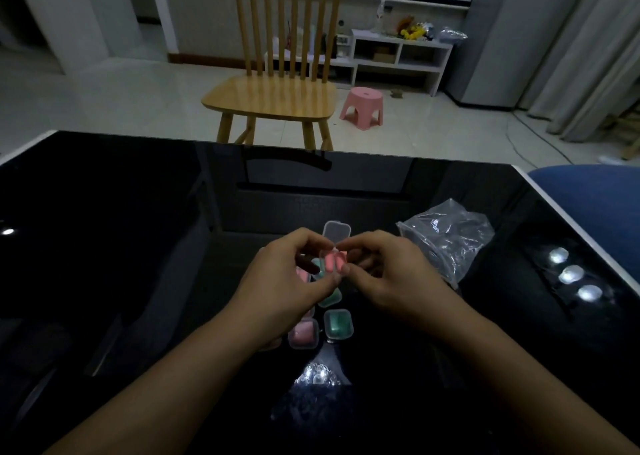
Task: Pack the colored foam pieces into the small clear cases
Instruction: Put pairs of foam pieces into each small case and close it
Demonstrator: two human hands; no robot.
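Above the glossy black table (121, 229) both my hands hold one small clear case (333, 263) with pink foam pieces inside; its lid stands open at the far side. My left hand (287, 278) pinches the case's near left corner with thumb and fingers. My right hand (391, 274) pinches its far right edge near the hinge. Below my hands lie several more small cases on the table, among them a closed one with green foam (338, 323) and one with pink foam (303, 333). Others are partly hidden under my left hand.
A crumpled clear plastic bag (446, 238) lies on the table right of my hands. A wooden chair (273, 98) stands beyond the far table edge, a pink stool (362, 106) on the floor behind it. A blue seat (595, 205) sits past the right edge.
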